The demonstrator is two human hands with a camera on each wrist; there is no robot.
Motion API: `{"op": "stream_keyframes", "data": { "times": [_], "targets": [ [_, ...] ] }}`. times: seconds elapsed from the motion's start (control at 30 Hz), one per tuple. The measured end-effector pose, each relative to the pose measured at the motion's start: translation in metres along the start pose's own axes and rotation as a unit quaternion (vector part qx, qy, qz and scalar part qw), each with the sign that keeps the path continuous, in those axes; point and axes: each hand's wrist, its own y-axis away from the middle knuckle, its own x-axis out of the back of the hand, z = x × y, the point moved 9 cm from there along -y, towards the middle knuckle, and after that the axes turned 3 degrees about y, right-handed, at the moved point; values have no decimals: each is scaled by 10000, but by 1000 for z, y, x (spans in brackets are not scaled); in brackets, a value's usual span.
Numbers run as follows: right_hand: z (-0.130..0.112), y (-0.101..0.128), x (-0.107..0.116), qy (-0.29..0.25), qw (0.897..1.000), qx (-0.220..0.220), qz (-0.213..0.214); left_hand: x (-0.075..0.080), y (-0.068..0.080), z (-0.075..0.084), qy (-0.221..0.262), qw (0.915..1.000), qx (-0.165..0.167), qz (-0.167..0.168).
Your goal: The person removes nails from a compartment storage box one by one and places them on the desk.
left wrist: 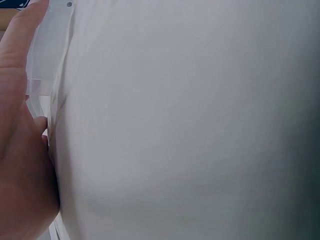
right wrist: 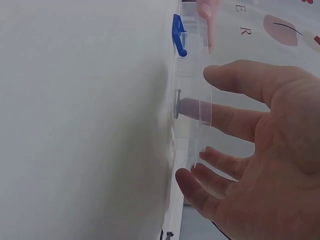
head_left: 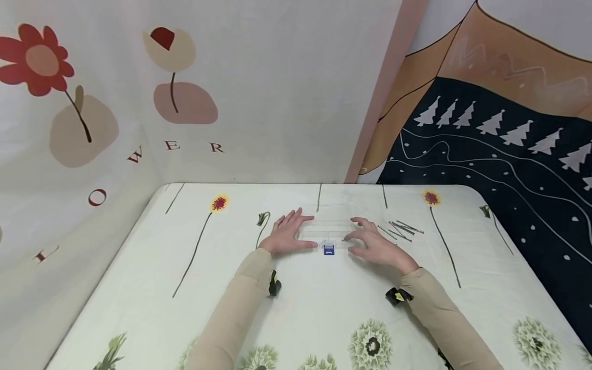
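Observation:
A clear plastic box [head_left: 327, 226] with a blue latch [head_left: 329, 250] at its front lies mid-table between both hands. My left hand [head_left: 288, 234] rests along its left side, fingers stretched and spread, thumb lying toward the latch. At the right end is my right hand [head_left: 373, 242], with fingers apart and slightly bent. In the right wrist view its index finger [right wrist: 192, 109] shows through the clear wall, the tip right at a nail [right wrist: 177, 104]. The thumb stands apart from that nail. In the left wrist view the left hand [left wrist: 20, 125] lies beside clear plastic.
Several loose nails [head_left: 401, 229] lie just right of the box, close to the right hand's fingers. A white tablecloth [head_left: 319, 303] printed with flowers covers the table. Printed curtains hang behind it and at its sides.

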Motion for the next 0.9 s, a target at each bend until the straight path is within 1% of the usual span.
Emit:
{"op": "stream_keyframes", "data": {
  "times": [0.13,0.43,0.63,0.9],
  "targets": [
    [1,-1,-2,-47,10000,-54,-12,-1,0,1,3,10000,-20,8],
    [-1,-4,-1,-126,9997,-30,192,0,1,2,-17,10000,-3,-44],
    [2,-8,-4,-296,9992,-204,194,1,1,2,-36,10000,-6,-23],
    [0,-15,-9,-254,9989,-371,157,0,1,2,-94,9999,34,-78]
  ]
}}
